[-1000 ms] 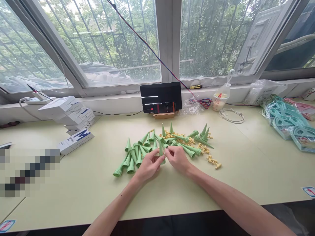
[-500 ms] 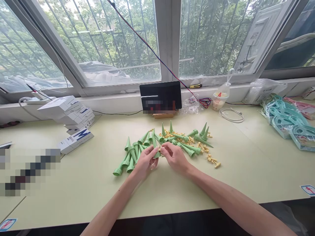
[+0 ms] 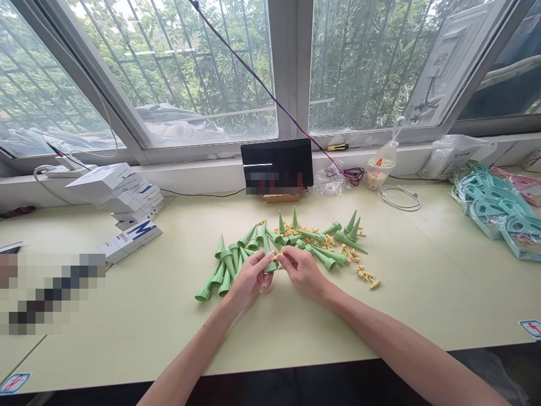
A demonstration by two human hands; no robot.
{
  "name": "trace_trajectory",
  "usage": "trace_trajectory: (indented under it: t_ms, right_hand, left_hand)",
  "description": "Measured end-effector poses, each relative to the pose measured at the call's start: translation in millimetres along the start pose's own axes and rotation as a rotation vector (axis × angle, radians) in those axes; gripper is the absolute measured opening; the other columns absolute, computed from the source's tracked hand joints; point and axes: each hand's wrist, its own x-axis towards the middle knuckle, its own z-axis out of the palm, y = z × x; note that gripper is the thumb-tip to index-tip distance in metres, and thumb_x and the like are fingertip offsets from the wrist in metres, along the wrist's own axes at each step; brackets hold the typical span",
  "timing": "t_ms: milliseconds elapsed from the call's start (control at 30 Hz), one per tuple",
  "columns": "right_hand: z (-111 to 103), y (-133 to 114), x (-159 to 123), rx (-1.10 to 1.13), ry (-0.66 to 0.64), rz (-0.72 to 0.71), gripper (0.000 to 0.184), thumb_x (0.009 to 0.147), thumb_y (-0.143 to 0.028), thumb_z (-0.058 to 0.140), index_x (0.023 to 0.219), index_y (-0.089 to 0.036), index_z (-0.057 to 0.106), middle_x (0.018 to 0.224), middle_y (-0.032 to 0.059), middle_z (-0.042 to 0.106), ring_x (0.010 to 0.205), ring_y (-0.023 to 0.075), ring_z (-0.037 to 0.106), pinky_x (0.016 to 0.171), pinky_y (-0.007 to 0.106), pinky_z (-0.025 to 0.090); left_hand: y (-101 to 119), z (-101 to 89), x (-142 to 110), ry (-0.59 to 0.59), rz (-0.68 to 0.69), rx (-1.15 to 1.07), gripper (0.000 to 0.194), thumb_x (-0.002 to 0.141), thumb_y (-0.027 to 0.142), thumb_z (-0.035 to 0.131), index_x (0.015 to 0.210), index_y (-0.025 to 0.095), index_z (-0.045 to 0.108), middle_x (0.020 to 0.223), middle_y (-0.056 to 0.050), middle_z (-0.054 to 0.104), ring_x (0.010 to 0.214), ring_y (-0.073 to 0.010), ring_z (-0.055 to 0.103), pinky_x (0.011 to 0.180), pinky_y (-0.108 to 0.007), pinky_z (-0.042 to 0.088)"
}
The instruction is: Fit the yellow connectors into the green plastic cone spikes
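Observation:
My left hand [image 3: 253, 274] is closed around a green plastic spike [image 3: 271, 265], a long cone with a ribbed collar at its wide end, which faces me. Pinched in the fingertips of my right hand [image 3: 301, 269] is a small yellow plastic piece [image 3: 276, 256], held against the side of that collar. How far it sits in the spike cannot be made out. More green spikes [image 3: 228, 264] lie in a loose pile just left of and behind my hands. Several spikes stand point up, such as one at the back [image 3: 295, 216]. Small yellow pieces [image 3: 291, 230] are heaped among them.
Loose yellow pieces [image 3: 368, 277] lie right of my hands. A tablet [image 3: 276, 163] leans at the window sill. White boxes [image 3: 127, 194] are stacked at the left; a bagged cup [image 3: 378, 169], a coiled white cable [image 3: 398, 198] and wrapped teal items [image 3: 492, 206] stand at the right.
My hands stay nearly in place. The yellow piece shows a little more between my right fingertips, beside the collar of the spike. The whole view has shifted slightly.

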Motion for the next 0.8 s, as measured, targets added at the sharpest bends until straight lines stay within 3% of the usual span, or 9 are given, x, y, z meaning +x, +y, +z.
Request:
trace_trajectory:
  t_ms: [500,800]
  right_hand:
    - [3.0,4.4,-0.7,0.003,-0.006,0.017,0.039,0.101,-0.038,0.042,0.067,-0.021,0.037,0.061,-0.0038,0.045,0.054,0.0111,0.037,0.054,0.026,0.029]
    - [4.7,6.4,-0.8,-0.004,-0.010,0.062,0.042,0.101,-0.042,0.040,0.065,-0.022,0.035,0.057,-0.0044,0.039,0.051,0.0109,0.031,0.050,0.027,0.026]
  left_hand:
    - [-1.6,0.8,-1.1,0.001,0.016,0.043,0.038,0.082,0.049,0.072,0.080,0.015,0.055,0.070,0.004,0.053,0.038,-0.0014,0.040,0.035,-0.017,0.027]
    - [-1.8,0.1,-2.3,0.027,0.103,0.250,0.037,0.084,0.053,0.069,0.086,0.016,0.061,0.083,0.000,0.056,0.044,-0.0029,0.043,0.037,-0.018,0.031]
